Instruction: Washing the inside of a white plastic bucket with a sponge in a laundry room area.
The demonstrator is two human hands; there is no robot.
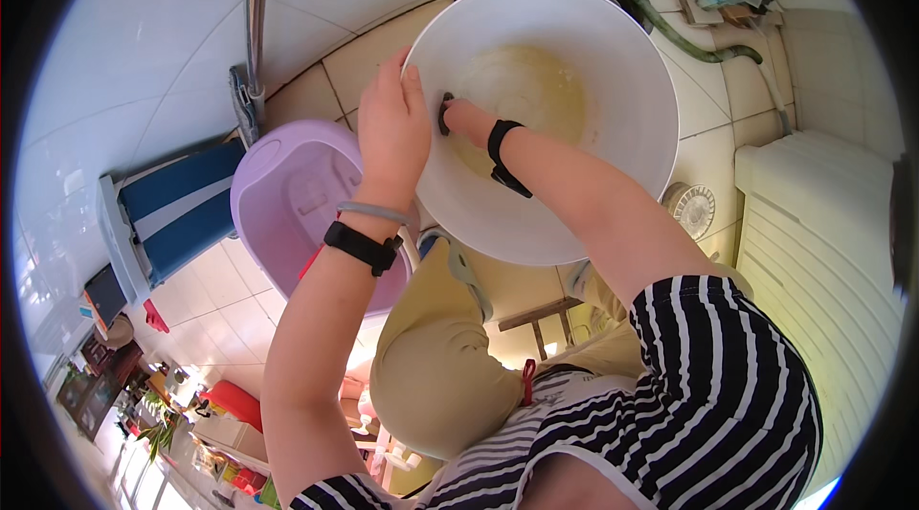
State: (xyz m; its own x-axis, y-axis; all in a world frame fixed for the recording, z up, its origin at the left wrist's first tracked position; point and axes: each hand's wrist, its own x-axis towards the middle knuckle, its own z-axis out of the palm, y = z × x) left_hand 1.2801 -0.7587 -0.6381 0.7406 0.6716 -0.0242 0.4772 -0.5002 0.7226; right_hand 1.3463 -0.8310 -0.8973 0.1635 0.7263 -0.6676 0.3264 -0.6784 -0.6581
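Observation:
A large round white tub point(617, 72) stands before me on the tiled floor, its opening facing up toward me. Shallow yellowish liquid point(535, 83) covers part of its bottom. My left hand point(393, 130) holds the left rim, thumb at the edge; its fingertips are partly hidden behind the wall. Inside the tub, my right hand point(468, 122) presses a dark pad point(444, 114) against the lower left wall. The pad's material is not clear, and the fingers around it are mostly hidden. Both wrists carry black bands.
A lilac plastic basin point(269, 173) sits left of the tub. Beyond it is a blue-and-white folded item point(179, 205). A greenish hose point(668, 36) curves along the floor at upper right. Near the ridged white panel point(818, 216) lies a round ribbed object point(693, 210).

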